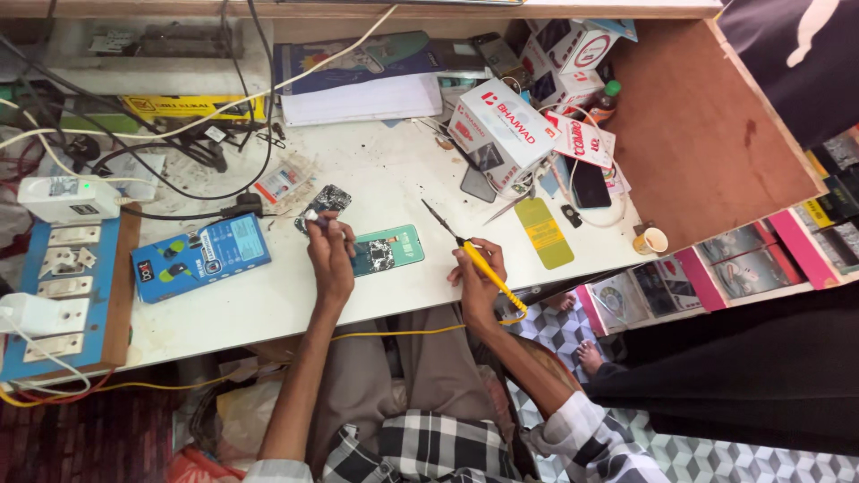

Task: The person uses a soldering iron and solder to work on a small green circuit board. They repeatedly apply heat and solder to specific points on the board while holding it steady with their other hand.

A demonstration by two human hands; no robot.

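At the centre of the frame, your right hand (477, 273) gripped a yellow-handled soldering iron (465, 253), its tip lifted off the white bench (268, 304). Your left hand (329, 259) pinched a small part above the opened green phone (386, 249), whose circuit board lay bare; the back appeared already off, and the board work looked unfinished. A blue rectangular box (202, 256) lay at centre left, red-and-white cartons (501, 134) stood stacked at upper right, and a yellow strip (544, 233) lay below them.

A blue flat box (202, 257) lay left on the table; white-and-red cartons (503, 134) stood stacked at the back right, beside a yellow sticker (543, 233)
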